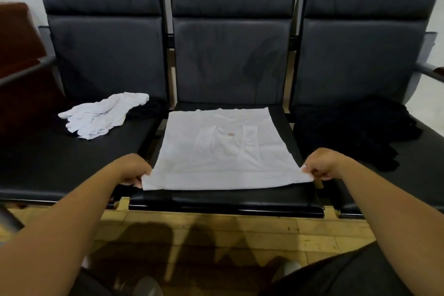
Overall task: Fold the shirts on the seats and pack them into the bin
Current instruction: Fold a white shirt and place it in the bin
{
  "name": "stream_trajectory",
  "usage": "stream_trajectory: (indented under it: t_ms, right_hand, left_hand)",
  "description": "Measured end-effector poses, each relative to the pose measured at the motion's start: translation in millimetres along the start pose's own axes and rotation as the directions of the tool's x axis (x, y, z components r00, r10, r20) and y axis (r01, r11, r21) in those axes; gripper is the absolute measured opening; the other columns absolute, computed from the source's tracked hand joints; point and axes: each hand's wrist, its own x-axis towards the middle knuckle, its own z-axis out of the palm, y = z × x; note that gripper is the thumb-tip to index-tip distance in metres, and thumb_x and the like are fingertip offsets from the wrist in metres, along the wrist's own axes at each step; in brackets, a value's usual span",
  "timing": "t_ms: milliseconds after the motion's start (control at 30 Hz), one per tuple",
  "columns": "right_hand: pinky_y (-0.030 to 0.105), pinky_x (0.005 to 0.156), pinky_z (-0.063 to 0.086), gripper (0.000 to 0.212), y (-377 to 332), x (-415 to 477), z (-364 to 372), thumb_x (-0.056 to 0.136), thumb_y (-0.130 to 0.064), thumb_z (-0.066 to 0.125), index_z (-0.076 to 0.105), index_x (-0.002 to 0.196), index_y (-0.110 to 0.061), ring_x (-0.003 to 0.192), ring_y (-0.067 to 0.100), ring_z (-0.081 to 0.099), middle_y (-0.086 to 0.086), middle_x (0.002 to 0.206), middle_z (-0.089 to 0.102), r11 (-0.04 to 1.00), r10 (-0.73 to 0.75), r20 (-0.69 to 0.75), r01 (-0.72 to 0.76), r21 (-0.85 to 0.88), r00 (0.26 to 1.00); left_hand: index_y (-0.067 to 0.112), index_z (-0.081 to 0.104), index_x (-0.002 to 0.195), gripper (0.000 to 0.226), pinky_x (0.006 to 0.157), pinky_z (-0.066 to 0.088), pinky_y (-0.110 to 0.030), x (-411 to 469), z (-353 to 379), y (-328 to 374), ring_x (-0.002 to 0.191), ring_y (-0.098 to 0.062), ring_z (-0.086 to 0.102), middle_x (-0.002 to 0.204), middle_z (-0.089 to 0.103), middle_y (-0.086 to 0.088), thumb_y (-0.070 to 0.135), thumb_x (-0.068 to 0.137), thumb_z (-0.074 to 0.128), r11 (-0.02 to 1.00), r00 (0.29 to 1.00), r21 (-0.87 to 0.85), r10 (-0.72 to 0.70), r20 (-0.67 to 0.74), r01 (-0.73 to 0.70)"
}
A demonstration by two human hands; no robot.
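Wood-plank floor (240, 228) nearest, giving open standing room before the black padded middle seat (225, 202). At that seat's front edge, left hand (134, 170) and right hand (319, 166) each pinch a near corner of the thin white cotton shirt (221, 151), fingers curled on the hem, cloth flat across the cushion. Soft, light, floppy stuff, I'd judge: corners are the sound hold. Left of the middle seat lies a crumpled white shirt (101, 118); right of it, a heap of black clothing (360, 127). No bin in sight.
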Motion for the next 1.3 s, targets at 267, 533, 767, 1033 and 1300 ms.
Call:
stream_trajectory:
  t_ms: [267,533,767,1033,1300]
  right_hand:
    - [0.038,0.105,0.042,0.048,-57,-15,77,0.102,-0.036,0.052,0.048,0.141,-0.007,0.129,0.032,0.051,0.014,0.144,0.050,0.880,-0.455,-0.213,0.400,-0.256,0.865]
    - [0.053,0.124,-0.001,0.076,-46,-21,113,0.101,-0.064,0.030,0.005,0.161,-0.026,0.156,0.025,-0.005,0.007,0.169,-0.005,0.702,-0.437,0.070,0.389,-0.597,0.897]
    - [0.032,0.097,0.043,0.047,-109,16,63,0.098,-0.034,0.063,0.056,0.133,-0.004,0.124,0.030,0.054,0.012,0.137,0.056,0.870,-0.477,-0.195,0.430,-0.240,0.857]
    - [0.039,0.095,0.054,0.034,-149,102,53,0.090,-0.016,0.072,0.069,0.117,0.005,0.111,0.034,0.063,0.019,0.124,0.066,0.884,-0.441,-0.189,0.388,-0.262,0.878]
    - [0.026,0.070,0.053,0.006,-155,123,46,0.092,-0.009,0.068,0.073,0.094,-0.006,0.087,0.025,0.066,0.001,0.090,0.068,0.857,-0.497,-0.132,0.461,-0.232,0.858]
  left_hand:
    - [0.014,0.044,0.146,0.062,0.110,0.037,-0.035,3,56,36,0.138,-0.026,0.042,0.154,0.039,-0.007,0.045,0.096,0.063,0.814,0.823,0.341,0.544,-0.164,-0.471]
    - [0.030,-0.009,0.161,0.151,0.126,-0.005,-0.044,7,69,30,0.154,-0.019,-0.017,0.167,-0.020,0.001,0.110,0.038,0.023,0.725,0.884,0.507,0.398,0.244,-0.466]
    - [0.014,0.063,0.118,0.033,0.090,0.048,-0.033,38,39,96,0.108,-0.024,0.061,0.124,0.065,-0.006,0.040,0.097,0.062,0.889,0.866,0.146,0.457,-0.204,-0.435]
    - [0.018,0.060,0.134,0.042,0.099,0.048,-0.032,111,50,157,0.116,-0.023,0.060,0.133,0.062,-0.003,0.033,0.095,0.068,0.894,0.869,0.125,0.447,-0.212,-0.430]
    - [0.018,0.068,0.108,0.017,0.078,0.045,-0.026,137,62,155,0.098,-0.017,0.058,0.111,0.065,-0.001,0.031,0.096,0.067,0.855,0.840,0.141,0.518,-0.161,-0.500]
